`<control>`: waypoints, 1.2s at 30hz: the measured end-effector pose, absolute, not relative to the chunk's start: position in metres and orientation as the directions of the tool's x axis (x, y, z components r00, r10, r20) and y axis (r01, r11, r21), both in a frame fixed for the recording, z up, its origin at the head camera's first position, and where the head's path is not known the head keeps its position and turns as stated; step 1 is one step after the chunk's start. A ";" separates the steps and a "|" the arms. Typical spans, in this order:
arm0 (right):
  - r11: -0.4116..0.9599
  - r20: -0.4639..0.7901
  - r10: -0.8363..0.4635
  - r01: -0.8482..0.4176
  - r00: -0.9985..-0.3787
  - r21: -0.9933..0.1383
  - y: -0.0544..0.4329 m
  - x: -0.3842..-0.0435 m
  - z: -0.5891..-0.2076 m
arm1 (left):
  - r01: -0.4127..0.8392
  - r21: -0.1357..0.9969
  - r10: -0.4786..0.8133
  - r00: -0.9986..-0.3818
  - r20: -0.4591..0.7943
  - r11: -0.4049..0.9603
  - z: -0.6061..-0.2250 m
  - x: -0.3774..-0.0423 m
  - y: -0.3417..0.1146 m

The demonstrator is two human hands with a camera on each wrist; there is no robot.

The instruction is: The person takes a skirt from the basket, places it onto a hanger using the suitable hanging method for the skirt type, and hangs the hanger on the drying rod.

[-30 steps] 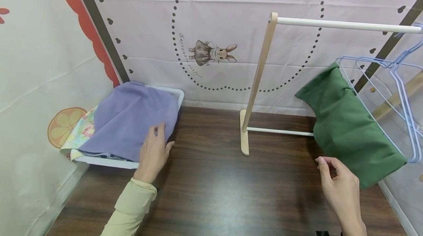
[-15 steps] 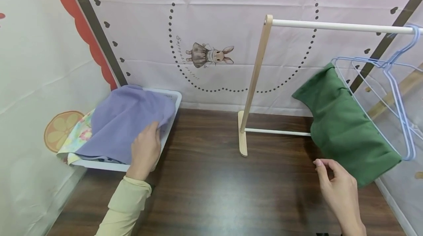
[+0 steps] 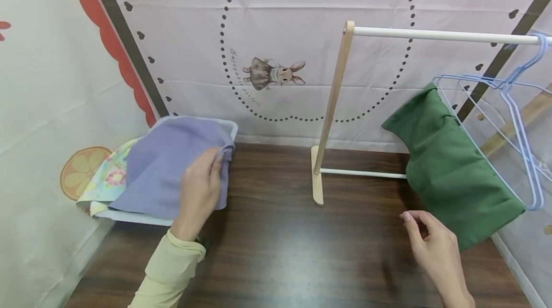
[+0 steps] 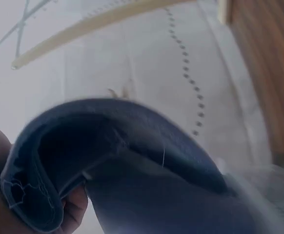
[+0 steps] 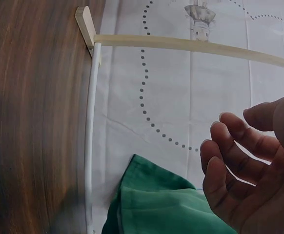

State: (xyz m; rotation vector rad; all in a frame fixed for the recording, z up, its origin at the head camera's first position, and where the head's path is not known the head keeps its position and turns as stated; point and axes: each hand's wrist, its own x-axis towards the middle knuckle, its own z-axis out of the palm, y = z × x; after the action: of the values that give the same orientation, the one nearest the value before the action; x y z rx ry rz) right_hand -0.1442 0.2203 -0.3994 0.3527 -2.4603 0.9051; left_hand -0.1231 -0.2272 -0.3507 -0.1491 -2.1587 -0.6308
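Note:
A purple garment lies across a white plastic basket at the left, over a floral cloth. My left hand pinches its right edge and lifts it a little. In the left wrist view the garment's hemmed opening bulges up, with the fingers partly hidden behind it. My right hand hangs loosely curled in the air, holding nothing. Nearest to it is a green garment on a blue hanger; in the right wrist view the fingers do not grip it.
A small wooden rack with a white top bar stands at the right. More blue hangers hang at its right end. Below is a dark wood-grain surface. A printed fabric wall closes off the back and sides.
My left hand has taken hold of the purple garment's edge and drawn it right, over the basket's side. My right hand has shifted slightly left, still holding nothing.

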 end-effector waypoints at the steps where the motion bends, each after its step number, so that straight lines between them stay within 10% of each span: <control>1: 0.744 0.526 -0.081 -0.402 -0.847 -0.533 0.220 -0.144 -0.400 | 0.345 0.387 -0.100 -0.623 0.776 0.855 -0.348 -0.122 -0.224; 17: 0.727 0.486 -0.224 -0.477 -0.845 -0.494 0.196 -0.139 -0.406 | 0.599 0.438 0.058 -0.631 0.774 0.670 -0.317 -0.094 -0.177; 36: 0.464 0.562 -0.447 -0.718 -0.695 -0.519 0.116 -0.129 -0.398 | 0.735 0.429 0.289 -0.628 0.723 0.525 -0.301 -0.086 -0.125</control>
State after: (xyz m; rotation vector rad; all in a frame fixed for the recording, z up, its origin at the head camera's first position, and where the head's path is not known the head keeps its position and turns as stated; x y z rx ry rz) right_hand -0.1293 0.1165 -0.3984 0.9855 -2.3699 1.0856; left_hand -0.0859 -0.1247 -0.3009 -0.8291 -2.1814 -0.9944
